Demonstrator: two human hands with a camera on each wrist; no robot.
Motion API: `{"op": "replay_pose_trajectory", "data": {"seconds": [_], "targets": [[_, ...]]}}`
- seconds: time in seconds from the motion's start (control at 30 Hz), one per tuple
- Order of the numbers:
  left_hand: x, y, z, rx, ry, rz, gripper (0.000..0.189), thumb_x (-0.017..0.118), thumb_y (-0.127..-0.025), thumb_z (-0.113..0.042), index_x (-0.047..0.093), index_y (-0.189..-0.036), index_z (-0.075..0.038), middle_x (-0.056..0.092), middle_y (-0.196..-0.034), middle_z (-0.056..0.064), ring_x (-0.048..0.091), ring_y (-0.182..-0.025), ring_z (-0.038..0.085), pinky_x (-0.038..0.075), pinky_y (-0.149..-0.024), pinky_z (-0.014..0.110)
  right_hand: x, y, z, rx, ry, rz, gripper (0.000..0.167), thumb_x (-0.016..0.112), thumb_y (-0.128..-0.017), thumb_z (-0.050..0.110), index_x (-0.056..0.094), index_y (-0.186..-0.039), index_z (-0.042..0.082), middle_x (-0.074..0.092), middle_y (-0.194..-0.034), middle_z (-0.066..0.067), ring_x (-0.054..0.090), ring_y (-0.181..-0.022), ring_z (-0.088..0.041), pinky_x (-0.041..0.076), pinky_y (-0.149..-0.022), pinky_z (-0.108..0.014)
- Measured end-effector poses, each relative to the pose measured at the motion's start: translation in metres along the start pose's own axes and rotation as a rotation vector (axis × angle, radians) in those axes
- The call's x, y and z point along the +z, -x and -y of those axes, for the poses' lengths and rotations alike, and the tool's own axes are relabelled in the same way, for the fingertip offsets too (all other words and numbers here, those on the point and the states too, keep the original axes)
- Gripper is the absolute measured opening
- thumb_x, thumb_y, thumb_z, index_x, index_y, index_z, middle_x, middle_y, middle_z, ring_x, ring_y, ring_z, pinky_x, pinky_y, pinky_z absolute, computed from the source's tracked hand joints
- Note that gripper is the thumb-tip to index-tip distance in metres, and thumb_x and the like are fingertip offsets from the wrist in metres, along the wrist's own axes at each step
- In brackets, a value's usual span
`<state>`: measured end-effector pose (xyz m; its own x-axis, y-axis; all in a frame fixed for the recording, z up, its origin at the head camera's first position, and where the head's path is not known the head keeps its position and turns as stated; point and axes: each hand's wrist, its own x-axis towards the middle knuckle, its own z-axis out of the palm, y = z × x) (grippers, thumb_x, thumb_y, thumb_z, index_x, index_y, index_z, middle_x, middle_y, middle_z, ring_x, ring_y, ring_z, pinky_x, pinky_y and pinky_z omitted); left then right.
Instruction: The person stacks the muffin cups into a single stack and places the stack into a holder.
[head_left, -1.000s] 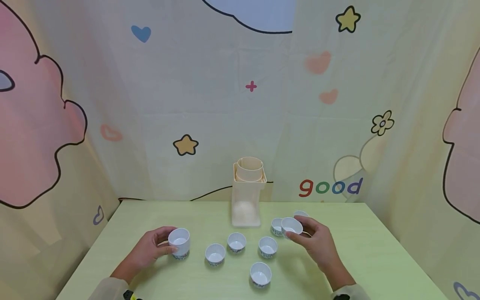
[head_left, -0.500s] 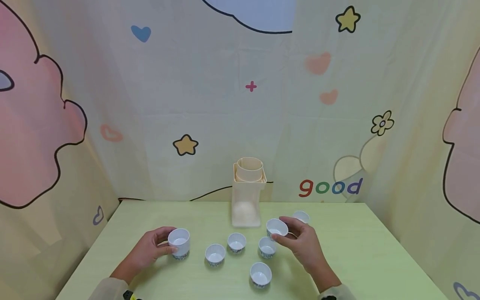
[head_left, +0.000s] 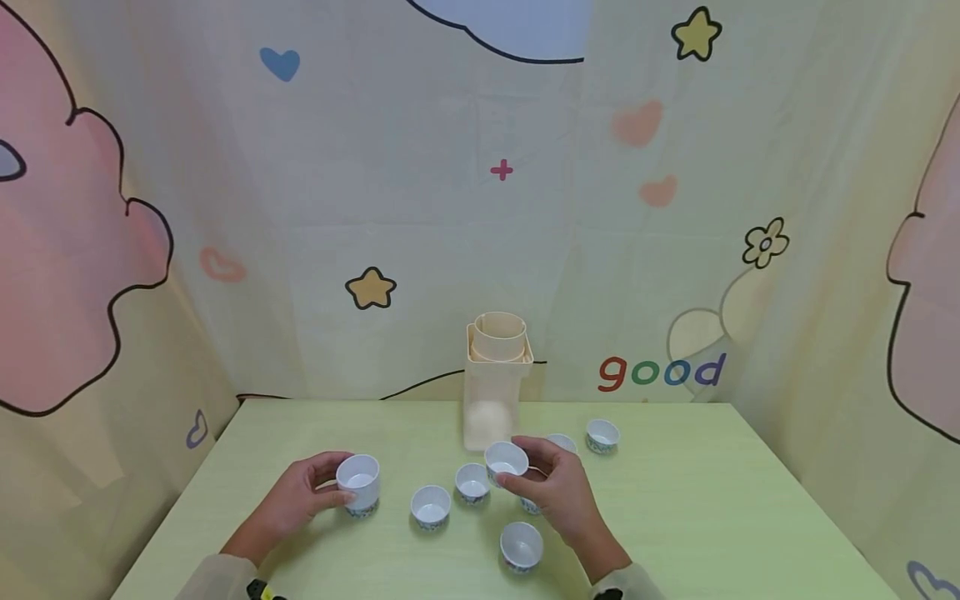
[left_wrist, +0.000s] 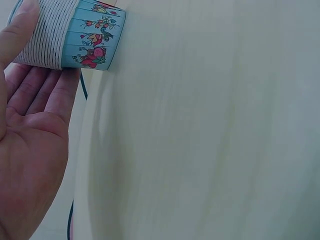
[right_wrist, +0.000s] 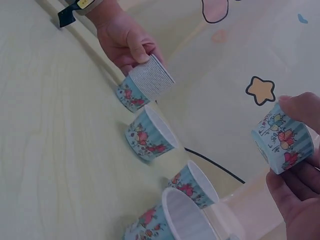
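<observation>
plainly, both hands (head_left: 303, 493) (head_left: 561, 490) grip cups (head_left: 362, 483) (head_left: 503, 460), with more cups (head_left: 431, 507) between.

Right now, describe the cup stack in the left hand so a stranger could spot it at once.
On the pale green table, find the cream stand at the back, then come left and nearer to the left hand. It holds the cup stack, one blue flowered wall below a thick band of white rims. The neighbouring cups lack that band.

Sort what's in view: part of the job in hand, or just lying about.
Likely the job:
stack of cups in the left hand
cup in the right hand
loose cups on table

Probably just there:
beige stand, not held
printed backdrop
</observation>
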<state>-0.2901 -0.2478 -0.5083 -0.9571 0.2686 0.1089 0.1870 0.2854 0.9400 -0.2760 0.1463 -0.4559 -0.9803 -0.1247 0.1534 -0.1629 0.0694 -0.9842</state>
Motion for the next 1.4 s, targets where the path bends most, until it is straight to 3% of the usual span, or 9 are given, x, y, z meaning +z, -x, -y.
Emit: {"op": "replay_pose_trajectory", "data": {"seconds": [0.47,0.67,1.03,1.4], "targets": [[0.0,0.001,0.001,-0.013,0.021,-0.007,0.065,0.083,-0.086,-0.018,0.054,-0.14,0.005,0.061,-0.139,0.025,0.062,-0.125,0.026,0.057,-0.101,0.027,0.045,-0.008,-0.004,-0.052,0.002,0.108,0.056,0.089,-0.078,0.01,0.067,-0.128,-0.002,0.071,-0.123,-0.019,0.07,-0.106,-0.022,0.06,-0.089,-0.021],[-0.001,0.0,0.003,-0.005,0.024,-0.004,0.066,0.084,-0.085,-0.018,0.054,-0.14,0.006,0.061,-0.138,0.026,0.063,-0.122,0.019,0.057,-0.1,0.026,0.062,-0.014,-0.005,-0.081,0.028,0.158,0.057,0.089,-0.08,0.013,0.066,-0.129,-0.002,0.071,-0.123,-0.019,0.071,-0.107,-0.021,0.06,-0.091,-0.023],[0.0,0.001,-0.001,-0.031,0.008,-0.009,0.066,0.083,-0.086,-0.017,0.054,-0.141,0.004,0.061,-0.139,0.023,0.06,-0.128,0.035,0.057,-0.101,0.03,0.094,-0.024,-0.002,-0.065,-0.037,0.193,0.054,0.088,-0.079,0.007,0.066,-0.128,-0.004,0.072,-0.119,-0.021,0.073,-0.103,-0.023,0.061,-0.089,-0.023],[0.001,0.001,-0.004,-0.065,0.014,-0.015,0.068,0.084,-0.085,-0.019,0.054,-0.142,0.002,0.061,-0.141,0.022,0.06,-0.129,0.034,0.058,-0.101,0.031,0.123,-0.033,0.001,-0.025,-0.013,0.207,0.055,0.089,-0.08,0.012,0.067,-0.129,0.003,0.073,-0.119,-0.012,0.074,-0.105,-0.024,0.062,-0.09,-0.03]]}}
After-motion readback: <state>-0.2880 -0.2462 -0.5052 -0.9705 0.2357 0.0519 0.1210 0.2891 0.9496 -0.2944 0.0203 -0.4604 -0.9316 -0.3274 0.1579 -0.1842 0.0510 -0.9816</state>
